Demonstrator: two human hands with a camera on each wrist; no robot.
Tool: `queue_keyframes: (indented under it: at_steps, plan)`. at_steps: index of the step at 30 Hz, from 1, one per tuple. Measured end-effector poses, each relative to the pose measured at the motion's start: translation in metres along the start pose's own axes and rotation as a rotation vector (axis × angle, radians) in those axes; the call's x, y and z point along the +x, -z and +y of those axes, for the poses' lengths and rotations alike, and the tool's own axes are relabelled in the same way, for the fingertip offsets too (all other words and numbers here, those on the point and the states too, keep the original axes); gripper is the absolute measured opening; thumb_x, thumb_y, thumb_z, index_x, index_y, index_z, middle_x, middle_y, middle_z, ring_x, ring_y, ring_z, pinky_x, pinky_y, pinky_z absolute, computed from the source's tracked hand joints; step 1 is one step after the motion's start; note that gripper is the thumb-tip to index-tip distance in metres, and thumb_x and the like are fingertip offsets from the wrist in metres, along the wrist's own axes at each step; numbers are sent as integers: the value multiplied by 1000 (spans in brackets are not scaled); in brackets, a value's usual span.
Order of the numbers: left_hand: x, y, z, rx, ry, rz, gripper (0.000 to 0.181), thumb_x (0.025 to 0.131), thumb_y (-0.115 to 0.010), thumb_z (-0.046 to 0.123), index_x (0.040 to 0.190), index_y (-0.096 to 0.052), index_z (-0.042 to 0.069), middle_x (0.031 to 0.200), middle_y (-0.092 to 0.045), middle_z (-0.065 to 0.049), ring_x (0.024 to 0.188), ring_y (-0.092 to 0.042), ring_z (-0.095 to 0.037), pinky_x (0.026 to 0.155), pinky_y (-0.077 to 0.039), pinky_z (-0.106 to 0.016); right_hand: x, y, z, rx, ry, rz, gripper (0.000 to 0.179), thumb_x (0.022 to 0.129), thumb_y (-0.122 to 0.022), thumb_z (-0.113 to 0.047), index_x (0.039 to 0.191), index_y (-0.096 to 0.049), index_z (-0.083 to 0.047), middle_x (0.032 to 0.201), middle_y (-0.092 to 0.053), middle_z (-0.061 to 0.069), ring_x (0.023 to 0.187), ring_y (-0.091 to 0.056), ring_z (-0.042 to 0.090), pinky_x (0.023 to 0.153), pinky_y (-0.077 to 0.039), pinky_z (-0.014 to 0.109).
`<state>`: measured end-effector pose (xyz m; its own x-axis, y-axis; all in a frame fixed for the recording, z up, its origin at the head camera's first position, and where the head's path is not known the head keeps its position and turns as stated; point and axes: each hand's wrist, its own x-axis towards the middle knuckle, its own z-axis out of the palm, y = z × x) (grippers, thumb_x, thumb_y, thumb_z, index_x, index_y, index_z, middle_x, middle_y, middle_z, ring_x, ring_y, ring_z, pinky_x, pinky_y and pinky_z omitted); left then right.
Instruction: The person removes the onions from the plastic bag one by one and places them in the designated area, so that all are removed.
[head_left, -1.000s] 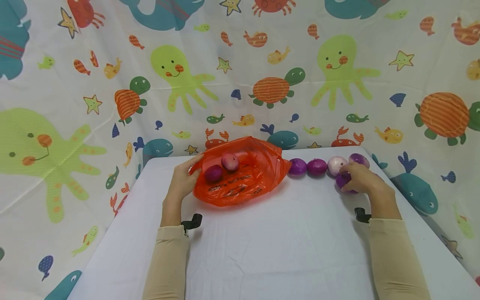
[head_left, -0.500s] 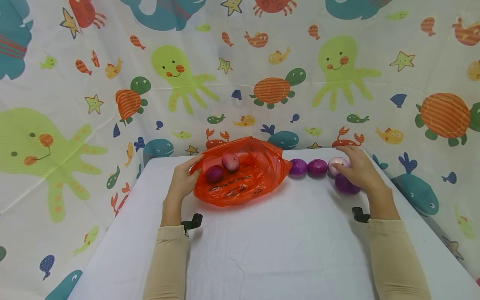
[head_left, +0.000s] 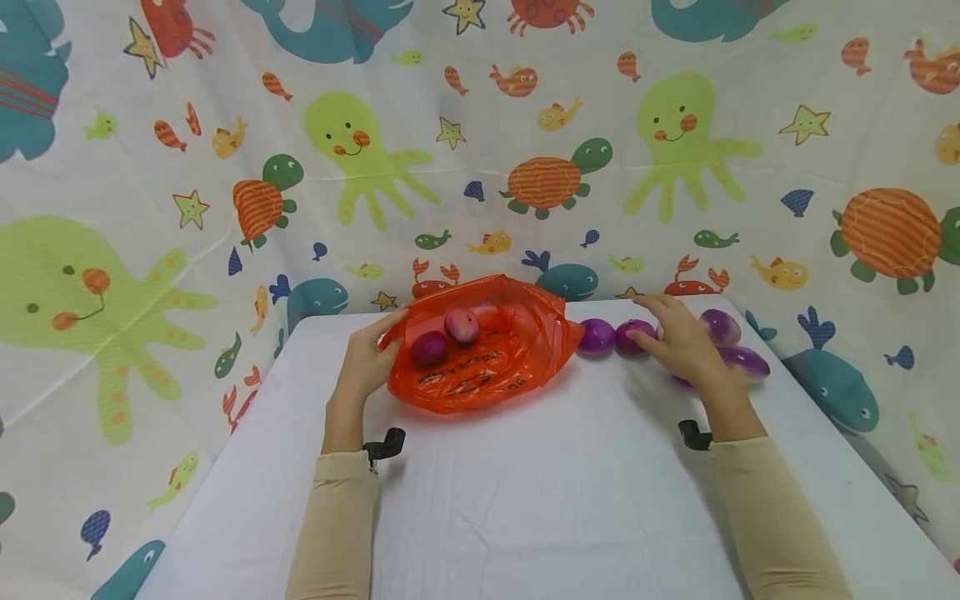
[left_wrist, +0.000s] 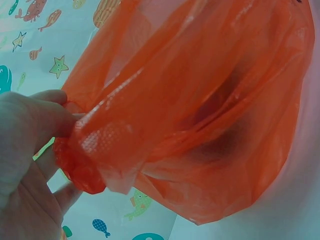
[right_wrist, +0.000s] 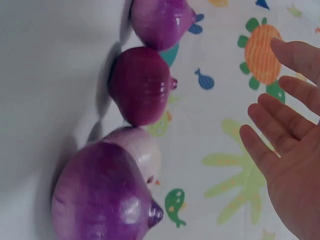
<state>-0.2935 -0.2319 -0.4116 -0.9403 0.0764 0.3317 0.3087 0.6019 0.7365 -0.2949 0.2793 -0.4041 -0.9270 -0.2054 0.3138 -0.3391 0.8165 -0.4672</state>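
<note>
My left hand [head_left: 367,354] pinches the left edge of an orange-red plastic bag [head_left: 517,367]; in the left wrist view the thumb and fingers [left_wrist: 50,115] grip its bunched rim. Inside the bag's open mouth lie a dark red onion [head_left: 429,348] and a pinkish onion [head_left: 462,325]. My right hand [head_left: 678,342] is over the onion row with fingers spread, holding nothing. Its fingertips overlap a dark red onion [head_left: 634,337] in the head view. A pale onion [right_wrist: 145,152] and a large purple onion [right_wrist: 100,192] are mostly hidden behind that hand from the head.
A purple onion [head_left: 597,337] stands beside the bag's right edge. Two more purple onions, one at the back [head_left: 720,327] and another in front [head_left: 744,363], lie right of my hand. White cloth [head_left: 540,483] covers the table; a sea-animal curtain [head_left: 480,125] hangs behind.
My right hand has moved left, from the onions at the right end to above the dark red onion, uncovering the two rightmost onions. The left hand and bag have stayed in place.
</note>
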Motion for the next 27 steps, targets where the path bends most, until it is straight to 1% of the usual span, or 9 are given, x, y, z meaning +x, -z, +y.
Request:
queue_keyframes:
  at_steps: [3,6,12,18,24,27]
  plan:
    - [0,0,0,-1,-3,-1,56,103,-60,3,154,-53,24,159,-51,2,151,-43,-33,115,-45,-58,1,-5,-6,19,-13,-26,63,98,-73,-25,155,-47,-16,157,-45,16,147,-40,43,115,-38,70]
    - [0,0,0,-2,-4,-3,56,103,-60,2,154,-53,23,159,-51,2,151,-43,-33,115,-45,-57,2,-10,-12,39,-11,-40,64,98,-74,-25,156,-46,-18,157,-45,15,147,-40,42,114,-40,70]
    - [0,-1,0,-9,-5,-5,55,103,-60,2,154,-53,22,159,-51,3,151,-44,-32,114,-46,-57,4,-18,-21,30,69,-34,62,98,-74,-26,153,-49,-12,154,-48,19,146,-41,45,114,-40,70]
    - [0,-1,1,-7,-3,0,57,102,-60,1,153,-54,25,159,-52,2,151,-44,-32,114,-47,-56,5,-26,-32,31,127,-35,60,97,-74,-23,151,-51,-11,150,-52,19,142,-46,43,113,-43,67]
    - [0,-1,2,4,-2,2,57,102,-60,2,153,-54,25,159,-52,2,151,-44,-33,114,-47,-56,7,-34,-42,42,145,-63,58,97,-74,-22,150,-53,-14,150,-52,18,140,-49,41,109,-49,64]
    - [0,-1,2,7,-6,1,57,102,-60,2,153,-54,25,159,-52,2,151,-44,-33,114,-46,-56,8,-38,-46,50,152,-67,59,97,-75,-23,150,-53,-15,151,-52,17,140,-49,40,109,-50,63]
